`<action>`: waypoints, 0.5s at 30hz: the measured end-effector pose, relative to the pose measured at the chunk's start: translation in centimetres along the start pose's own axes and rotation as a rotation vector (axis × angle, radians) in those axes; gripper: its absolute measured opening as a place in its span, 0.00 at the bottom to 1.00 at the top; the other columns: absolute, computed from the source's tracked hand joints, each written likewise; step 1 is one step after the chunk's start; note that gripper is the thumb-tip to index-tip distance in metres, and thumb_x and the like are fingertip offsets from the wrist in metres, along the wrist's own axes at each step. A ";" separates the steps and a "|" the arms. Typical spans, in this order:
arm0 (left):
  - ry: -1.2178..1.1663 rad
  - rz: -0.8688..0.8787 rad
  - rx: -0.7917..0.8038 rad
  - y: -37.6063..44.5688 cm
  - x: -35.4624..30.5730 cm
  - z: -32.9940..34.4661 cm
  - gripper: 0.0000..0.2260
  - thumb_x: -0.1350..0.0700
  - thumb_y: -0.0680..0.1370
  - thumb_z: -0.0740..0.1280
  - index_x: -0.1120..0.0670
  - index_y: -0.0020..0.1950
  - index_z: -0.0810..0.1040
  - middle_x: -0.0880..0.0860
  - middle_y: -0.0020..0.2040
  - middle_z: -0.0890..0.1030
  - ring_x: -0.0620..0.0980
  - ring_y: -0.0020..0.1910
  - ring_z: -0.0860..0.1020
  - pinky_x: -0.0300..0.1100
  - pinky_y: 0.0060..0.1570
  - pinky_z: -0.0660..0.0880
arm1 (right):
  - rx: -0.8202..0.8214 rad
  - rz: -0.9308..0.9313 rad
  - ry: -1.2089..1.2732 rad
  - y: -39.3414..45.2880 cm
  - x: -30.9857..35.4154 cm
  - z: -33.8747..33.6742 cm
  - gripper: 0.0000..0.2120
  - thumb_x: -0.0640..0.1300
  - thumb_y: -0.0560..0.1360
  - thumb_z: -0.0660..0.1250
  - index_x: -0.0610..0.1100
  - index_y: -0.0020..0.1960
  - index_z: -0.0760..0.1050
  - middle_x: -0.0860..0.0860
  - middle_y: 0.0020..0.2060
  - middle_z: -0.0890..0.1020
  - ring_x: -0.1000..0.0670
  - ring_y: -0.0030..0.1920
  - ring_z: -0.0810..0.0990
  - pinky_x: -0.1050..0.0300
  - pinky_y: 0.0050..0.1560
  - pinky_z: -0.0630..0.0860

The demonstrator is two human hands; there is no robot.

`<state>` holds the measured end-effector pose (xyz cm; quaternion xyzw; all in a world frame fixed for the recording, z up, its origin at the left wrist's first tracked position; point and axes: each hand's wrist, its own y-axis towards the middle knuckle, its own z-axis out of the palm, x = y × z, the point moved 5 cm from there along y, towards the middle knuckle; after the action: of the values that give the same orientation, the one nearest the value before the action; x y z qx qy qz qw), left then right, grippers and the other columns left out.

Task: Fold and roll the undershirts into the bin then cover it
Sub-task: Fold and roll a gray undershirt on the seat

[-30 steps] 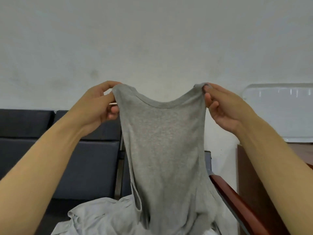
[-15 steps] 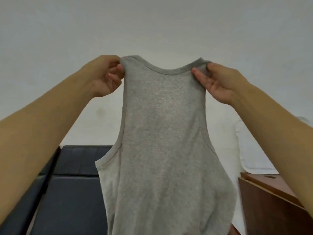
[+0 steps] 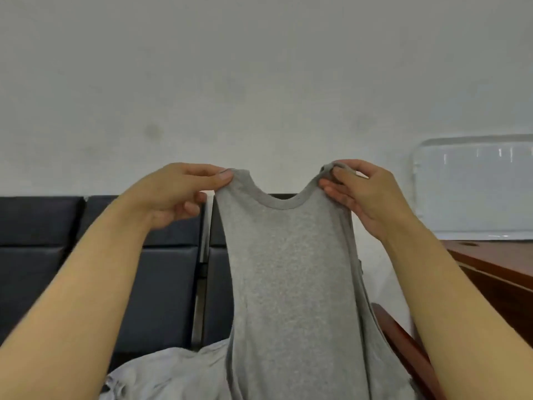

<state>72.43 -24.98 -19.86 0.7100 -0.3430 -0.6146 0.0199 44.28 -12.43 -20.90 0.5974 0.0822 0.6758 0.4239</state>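
Observation:
A grey sleeveless undershirt (image 3: 291,278) hangs upright in front of me, held up by its two shoulder straps. My left hand (image 3: 178,194) pinches the left strap between thumb and fingers. My right hand (image 3: 363,194) pinches the right strap. The shirt's lower part drops to the bottom of the view. A paler grey garment (image 3: 173,373) lies crumpled below it at the lower left. A clear plastic lid or bin (image 3: 476,192) leans against the wall at the right, on a wooden table; which of the two it is I cannot tell.
Dark padded seats (image 3: 57,255) run along the white wall behind the shirt. A reddish wooden table (image 3: 496,267) stands at the right. A wooden armrest (image 3: 403,345) slants down at the lower right.
Half a second ago the shirt was raised high; both hands have since brought it back down, and the view has tipped down so the seats and pale garment show again.

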 end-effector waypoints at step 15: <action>0.008 -0.143 0.044 6.0 24.0 9.2 0.07 0.49 0.79 0.73 0.50 0.51 0.89 0.50 0.39 0.78 0.42 0.31 0.68 0.35 0.25 0.60 | 0.191 -0.026 -1.146 0.6 -21.7 -4.1 0.08 0.57 0.79 0.69 0.53 0.47 0.82 0.63 0.38 0.82 0.63 0.40 0.78 0.74 0.35 0.67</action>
<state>61.77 -38.22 -40.00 0.7356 -0.3046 -0.6038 -0.0383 38.76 -25.73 -37.62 0.9024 -0.0926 0.2288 0.3531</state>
